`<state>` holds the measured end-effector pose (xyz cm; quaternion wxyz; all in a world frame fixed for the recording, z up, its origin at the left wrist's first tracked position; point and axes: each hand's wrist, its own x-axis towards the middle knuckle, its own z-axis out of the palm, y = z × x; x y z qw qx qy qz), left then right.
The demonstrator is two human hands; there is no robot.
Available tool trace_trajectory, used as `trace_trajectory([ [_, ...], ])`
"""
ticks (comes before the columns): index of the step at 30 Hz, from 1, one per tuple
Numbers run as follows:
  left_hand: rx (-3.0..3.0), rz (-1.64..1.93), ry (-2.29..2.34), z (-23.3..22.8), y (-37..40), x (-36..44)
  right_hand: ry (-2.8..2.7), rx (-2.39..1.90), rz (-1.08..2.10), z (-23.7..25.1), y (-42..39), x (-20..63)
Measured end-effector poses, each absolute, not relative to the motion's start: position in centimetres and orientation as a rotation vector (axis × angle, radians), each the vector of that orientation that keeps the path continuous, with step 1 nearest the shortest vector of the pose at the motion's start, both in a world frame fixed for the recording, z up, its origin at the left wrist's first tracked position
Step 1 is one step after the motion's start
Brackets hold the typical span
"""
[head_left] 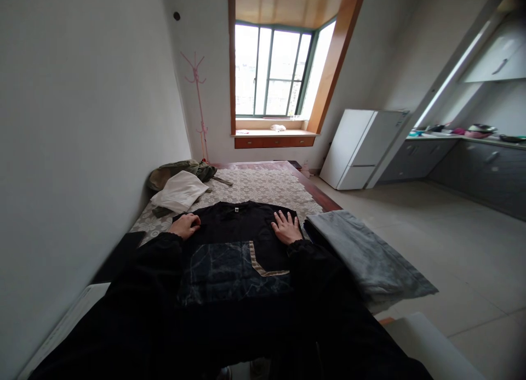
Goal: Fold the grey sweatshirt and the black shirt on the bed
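A black T-shirt (230,226) with a dark marbled panel and a tan stripe lies spread on the table, its collar toward the window. My left hand (186,225) is at the shirt's left sleeve, fingers curled in and closed on the cloth there. On the opposite side, my right hand (286,227) rests flat on the shirt near the right sleeve, fingers spread. My dark sleeves and body hide parts of the shirt's lower end.
Grey folded cloth (365,254) overhangs the table's right side. A white cloth (181,191) and a green bag (193,169) lie at the back left against the wall. A patterned tablecloth (263,183) covers the wooden table. A white fridge (364,144) stands beyond.
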<state>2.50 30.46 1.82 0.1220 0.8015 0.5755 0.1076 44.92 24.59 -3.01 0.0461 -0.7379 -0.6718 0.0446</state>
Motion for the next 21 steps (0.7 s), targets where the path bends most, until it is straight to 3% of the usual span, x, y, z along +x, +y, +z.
trace_trajectory([
  [10, 2.359, 0.587, 1.892, -1.0, 28.9, 3.0, -2.210, -2.036, -0.020, -4.2, 24.7, 44.8],
  [21, 2.343, 0.088, 2.041, -2.5, 27.4, 3.3, -2.230, -2.061, 0.006, -4.9, 24.7, 44.1],
])
